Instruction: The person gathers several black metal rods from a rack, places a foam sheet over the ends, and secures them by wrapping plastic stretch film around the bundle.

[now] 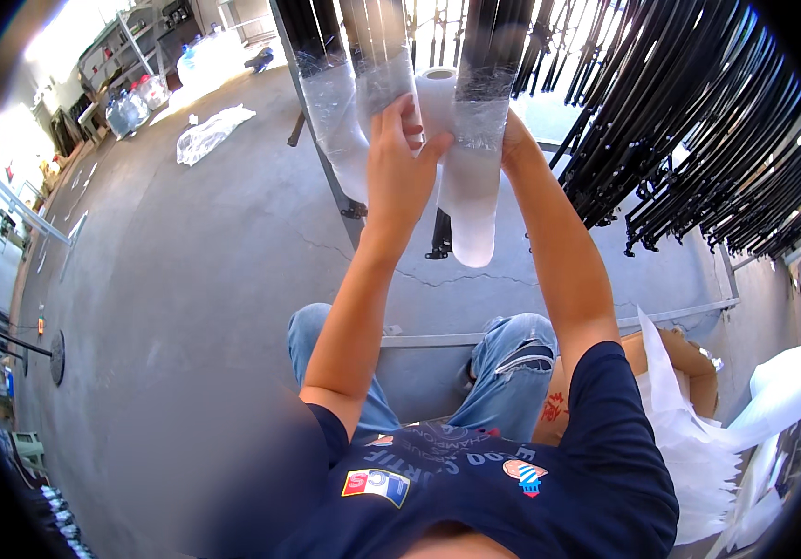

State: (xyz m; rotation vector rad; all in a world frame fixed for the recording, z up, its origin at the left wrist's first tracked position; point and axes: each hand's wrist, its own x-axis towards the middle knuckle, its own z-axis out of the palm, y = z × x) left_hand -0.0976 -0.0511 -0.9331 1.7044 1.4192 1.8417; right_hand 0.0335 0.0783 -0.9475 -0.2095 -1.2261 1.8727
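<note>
just beside left fingers point(391, 114), film roll point(436, 97)

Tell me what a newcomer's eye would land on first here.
Probably the dense black rods filling the upper right. Next, at top centre, the left hand and right hand among plastic-wrapped bundles. Then the bright white sheets at lower right, by a cardboard box.

One wide head-worn fisheye view, downward and forward onto the nearby hands point(397, 160)

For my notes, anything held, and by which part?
Can't tell: left hand has its thumb over the white roll; right hand is partly hidden behind a wrapped bundle.
</note>
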